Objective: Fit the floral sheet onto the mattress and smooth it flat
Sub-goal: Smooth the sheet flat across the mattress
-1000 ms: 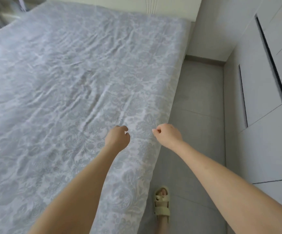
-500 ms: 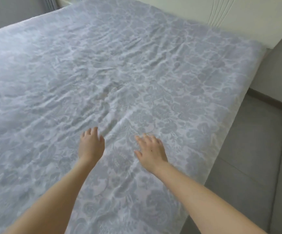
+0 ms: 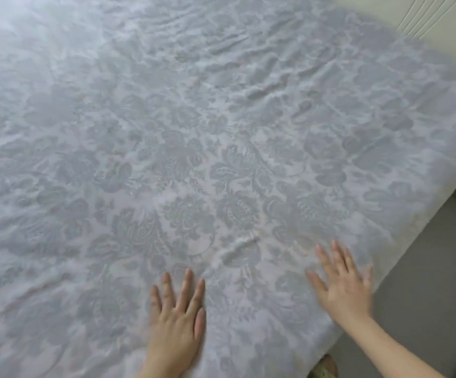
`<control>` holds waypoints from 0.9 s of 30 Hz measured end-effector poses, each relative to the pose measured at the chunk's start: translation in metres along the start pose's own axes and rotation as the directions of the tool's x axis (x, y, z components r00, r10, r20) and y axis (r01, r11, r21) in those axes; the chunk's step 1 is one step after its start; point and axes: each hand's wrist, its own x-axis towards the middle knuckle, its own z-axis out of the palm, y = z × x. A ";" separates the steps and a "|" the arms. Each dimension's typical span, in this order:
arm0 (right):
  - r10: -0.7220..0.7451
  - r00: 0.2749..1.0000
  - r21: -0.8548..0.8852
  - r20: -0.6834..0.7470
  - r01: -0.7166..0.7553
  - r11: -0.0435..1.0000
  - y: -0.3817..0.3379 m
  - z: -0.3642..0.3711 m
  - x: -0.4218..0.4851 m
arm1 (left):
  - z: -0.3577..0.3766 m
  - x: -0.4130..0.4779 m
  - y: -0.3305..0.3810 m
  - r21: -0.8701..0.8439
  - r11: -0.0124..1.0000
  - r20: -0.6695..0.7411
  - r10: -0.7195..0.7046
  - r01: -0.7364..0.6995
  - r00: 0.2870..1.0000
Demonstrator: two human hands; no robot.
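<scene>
One sandal [image 3: 325, 368] is partly seen on the floor [image 3: 426, 296], just off the near right edge of the sheet [image 3: 194, 145]. Both hands are laid palm down on the sheet's near part, and nothing is held in either. The left hand [image 3: 176, 320] is pressed flat, its fingers straight and slightly spread. The right hand [image 3: 342, 285], blurred, is set close to the sheet's right edge, its fingers straight and fanned wide. A little farther up the sheet, between the two hands, a short raised crease [image 3: 239, 245] is seen. The sheet is spread over the whole bed top, so the mattress is hidden beneath it, and its right side is draped over the edge toward the floor. The sheet's middle is fairly flat, while its far part is marked by many ripples [image 3: 262, 85]. Beyond the sheet's far right corner, a pale headboard [image 3: 426, 15] with grooved lines is seen.
</scene>
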 end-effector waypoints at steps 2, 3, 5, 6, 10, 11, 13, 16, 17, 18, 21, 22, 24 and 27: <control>0.079 0.976 0.029 0.201 -0.087 0.996 0.042 -0.011 -0.018 | -0.013 -0.009 0.006 0.014 0.996 0.037 0.088 -0.088 0.995; 0.055 0.970 0.013 0.237 -0.060 0.998 0.057 -0.020 -0.022 | -0.025 -0.010 0.008 0.033 0.991 0.060 0.129 -0.131 0.990; -0.075 0.985 -0.056 0.153 0.085 0.995 0.072 -0.049 0.000 | -0.053 0.004 0.004 0.078 0.984 0.052 0.157 -0.161 0.986; -0.115 0.991 -0.080 0.071 0.121 0.989 0.072 -0.068 0.019 | -0.070 0.015 0.002 0.081 0.988 0.019 0.129 -0.130 0.991; -0.216 0.967 0.074 -0.137 0.228 0.971 0.048 -0.128 0.093 | -0.131 0.070 0.027 -0.020 0.999 -0.106 -0.044 0.042 0.993; -0.248 0.956 0.099 -0.159 0.265 0.959 0.045 -0.140 0.111 | -0.142 0.086 0.042 -0.065 0.993 -0.135 -0.106 0.098 0.985; -0.339 0.925 0.084 -0.172 0.357 0.930 0.038 -0.159 0.139 | -0.160 0.118 0.072 -0.156 0.972 -0.193 -0.205 0.177 0.960; -0.477 0.863 0.071 -0.167 0.493 0.867 0.027 -0.173 0.173 | -0.171 0.166 0.106 -0.290 0.927 -0.233 -0.310 0.239 0.922; -0.517 0.842 0.067 -0.152 0.530 0.845 0.022 -0.176 0.184 | -0.172 0.181 0.114 -0.340 0.901 -0.223 -0.355 0.268 0.908; -0.552 0.822 0.059 -0.140 0.563 0.824 0.017 -0.179 0.195 | -0.172 0.196 0.119 -0.382 0.874 -0.212 -0.400 0.301 0.892; -0.595 0.801 -0.036 -0.062 0.594 0.803 -0.006 -0.186 0.233 | -0.180 0.244 0.119 -0.438 0.785 -0.099 -0.526 0.438 0.845; -0.599 0.799 -0.119 -0.052 0.590 0.798 -0.017 -0.188 0.250 | -0.184 0.264 0.118 -0.402 0.791 -0.095 -0.536 0.460 0.839; -0.595 0.798 -0.251 -0.094 0.559 0.790 -0.042 -0.191 0.293 | -0.197 0.315 0.117 -0.301 0.846 -0.184 -0.504 0.439 0.844; -0.576 0.805 -0.283 -0.143 0.525 0.803 -0.074 -0.192 0.365 | -0.221 0.412 0.127 -0.186 0.910 -0.303 -0.412 0.371 0.859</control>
